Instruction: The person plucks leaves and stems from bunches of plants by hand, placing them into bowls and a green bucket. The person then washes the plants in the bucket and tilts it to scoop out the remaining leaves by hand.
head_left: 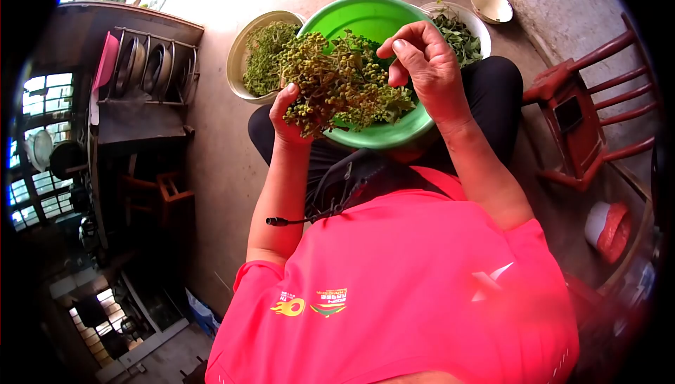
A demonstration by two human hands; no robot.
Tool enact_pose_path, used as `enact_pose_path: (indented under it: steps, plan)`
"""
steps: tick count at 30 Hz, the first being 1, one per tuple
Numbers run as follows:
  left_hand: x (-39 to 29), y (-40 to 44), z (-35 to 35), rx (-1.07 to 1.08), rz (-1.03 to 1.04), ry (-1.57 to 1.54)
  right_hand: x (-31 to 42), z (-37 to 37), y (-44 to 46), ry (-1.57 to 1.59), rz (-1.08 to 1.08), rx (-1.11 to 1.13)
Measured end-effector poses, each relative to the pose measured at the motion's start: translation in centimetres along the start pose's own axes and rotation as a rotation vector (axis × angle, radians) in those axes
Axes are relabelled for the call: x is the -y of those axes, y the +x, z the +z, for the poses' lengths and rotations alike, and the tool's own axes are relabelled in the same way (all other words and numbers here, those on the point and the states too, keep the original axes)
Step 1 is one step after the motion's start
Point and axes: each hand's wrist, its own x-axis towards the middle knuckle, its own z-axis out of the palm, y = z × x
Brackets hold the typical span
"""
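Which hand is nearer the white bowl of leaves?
The right hand, over the side of the green tub toward the bowl. The left hand is farther, at the opposite side, holding the berry bunch.

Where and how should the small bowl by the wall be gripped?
Probably take the bowl by its near rim, coming down from the person's side, thumb inside, fingers outside: it looks upright and empty, with that edge exposed.
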Motion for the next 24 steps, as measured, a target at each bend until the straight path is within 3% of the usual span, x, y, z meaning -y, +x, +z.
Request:
enact_pose_path:
  steps: [4,10,13,16,24]
  plan:
    - [-0.1,-0.1,-1.0,0.033,-0.012,-0.077,0.5,-0.2,0.0,-0.062,0.229,0.068]
    - [-0.4,-0.3,-0.9,0.094,-0.051,-0.161,-1.2,-0.3,0.5,-0.23,0.312,0.17]
    - [-0.1,-0.4,-0.8,0.054,-0.011,-0.09,-1.9,0.4,0.7,-0.387,0.002,0.173]
    - [0.0,-0.5,-1.1,0.067,-0.011,-0.107,-1.7,1.2,1.2,-0.396,-0.14,0.173]
    - [0.8,-0.4,-1.3,0.059,-0.032,-0.172,-1.6,0.7,1.3,-0.618,-0.173,0.291]
